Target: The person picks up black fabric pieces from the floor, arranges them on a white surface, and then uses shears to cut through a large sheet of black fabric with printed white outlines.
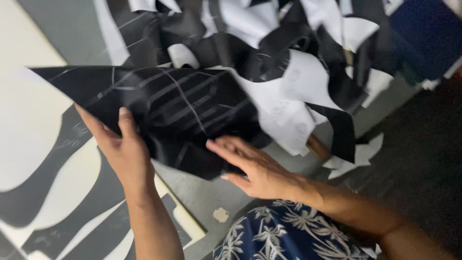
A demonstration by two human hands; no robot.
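A large black sheet of cut material [168,106], marked with pale chalk-like lines, is held up off the surface in the middle of the view. My left hand [122,149] grips its lower left edge, thumb on top. My right hand [252,166] lies under and against its lower right edge, fingers stretched out flat toward the left. Whether the right hand pinches the sheet or only touches it cannot be told.
A heap of black and white cut pieces [288,62] lies behind the sheet. White and black curved shapes [43,159] lie on a board at the left. A grey surface [202,197] runs between. My blue palm-print garment [284,236] shows below. A dark floor [423,144] is at right.
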